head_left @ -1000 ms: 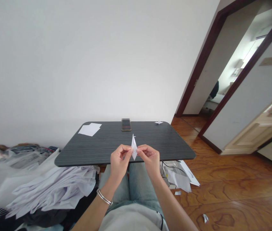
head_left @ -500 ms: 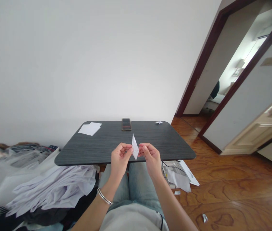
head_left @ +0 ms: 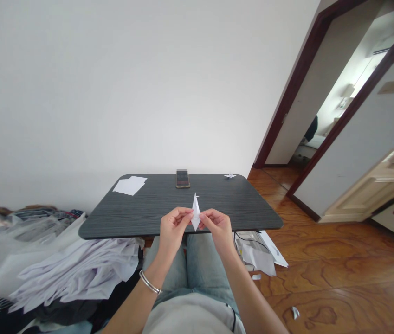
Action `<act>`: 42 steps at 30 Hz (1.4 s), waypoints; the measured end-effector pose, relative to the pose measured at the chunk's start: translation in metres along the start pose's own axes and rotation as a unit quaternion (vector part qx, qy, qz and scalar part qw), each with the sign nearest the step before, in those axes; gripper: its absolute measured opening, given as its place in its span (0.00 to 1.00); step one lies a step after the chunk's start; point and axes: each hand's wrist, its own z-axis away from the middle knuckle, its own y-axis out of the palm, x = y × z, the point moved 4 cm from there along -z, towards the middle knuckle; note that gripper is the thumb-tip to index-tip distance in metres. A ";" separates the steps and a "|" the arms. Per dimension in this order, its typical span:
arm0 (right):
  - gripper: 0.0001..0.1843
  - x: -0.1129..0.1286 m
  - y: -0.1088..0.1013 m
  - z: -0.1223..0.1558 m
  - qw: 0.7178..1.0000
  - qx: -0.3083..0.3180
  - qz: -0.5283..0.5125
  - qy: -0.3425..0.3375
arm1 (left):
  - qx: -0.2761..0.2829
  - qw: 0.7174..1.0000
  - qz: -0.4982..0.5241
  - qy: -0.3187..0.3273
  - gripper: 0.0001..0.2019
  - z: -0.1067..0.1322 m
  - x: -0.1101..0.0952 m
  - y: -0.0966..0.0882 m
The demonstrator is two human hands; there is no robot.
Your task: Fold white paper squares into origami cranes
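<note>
A small white folded paper [head_left: 196, 217], narrow and pointed at top and bottom, is held upright above the near edge of the dark table [head_left: 155, 204]. My left hand [head_left: 174, 227] pinches its left side between thumb and fingers. On the opposite side, my right hand [head_left: 216, 226] grips the right edge with thumb and forefinger. A small white sliver shows near the paper's upper tip; I cannot tell whether it is part of the fold.
White paper sheets [head_left: 130, 185] lie at the table's left. A phone [head_left: 183, 179] rests at the back, and a folded paper crane [head_left: 230, 176] sits at the back right. Piled clothes [head_left: 78, 273] fill the lower left. Papers and a cable [head_left: 257, 255] are below the table's right side.
My right thumb and fingers have closed in on the paper's right edge. The paper has turned slightly, its upper tip shifting a little to the right.
</note>
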 end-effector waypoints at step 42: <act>0.10 -0.004 -0.011 -0.005 0.999 0.011 0.006 -0.033 | 0.044 0.968 -0.173 0.175 0.07 0.011 -0.008 0.006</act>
